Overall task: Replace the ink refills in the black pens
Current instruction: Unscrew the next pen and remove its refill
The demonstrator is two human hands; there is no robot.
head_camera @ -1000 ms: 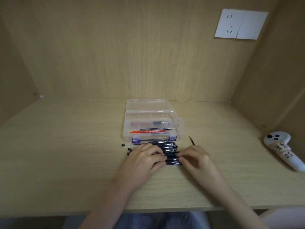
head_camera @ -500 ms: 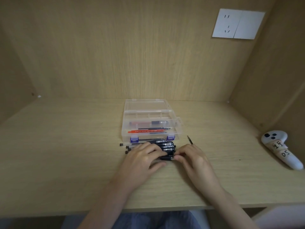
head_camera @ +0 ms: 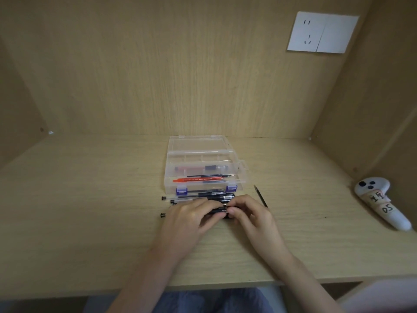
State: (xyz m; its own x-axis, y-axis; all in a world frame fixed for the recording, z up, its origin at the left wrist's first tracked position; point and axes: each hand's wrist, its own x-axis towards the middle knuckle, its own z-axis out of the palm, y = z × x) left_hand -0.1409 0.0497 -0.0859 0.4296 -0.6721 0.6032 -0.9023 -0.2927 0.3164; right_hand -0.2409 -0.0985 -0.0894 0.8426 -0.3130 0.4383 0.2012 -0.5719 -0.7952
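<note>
A black pen [head_camera: 222, 211] lies crosswise between my hands just above the desk. My left hand [head_camera: 191, 219] grips its barrel from the left, and my right hand [head_camera: 248, 214] pinches its right end. Much of this pen is hidden by my fingers. Behind my hands several more black pens [head_camera: 216, 196] lie side by side on the desk, their end caps sticking out to the left. A loose ink refill [head_camera: 260, 195] lies slantwise on the desk behind my right hand.
An open clear plastic box [head_camera: 240, 175] with blue clasps stands behind the pens; it holds red and dark refills and a pen. A white controller [head_camera: 383, 205] with taped labels lies at the far right. Wooden walls enclose the desk [head_camera: 90, 199].
Both hands have lifted one black pen a little nearer to me and closed in on it. The view has shifted slightly; the other pens stay in place.
</note>
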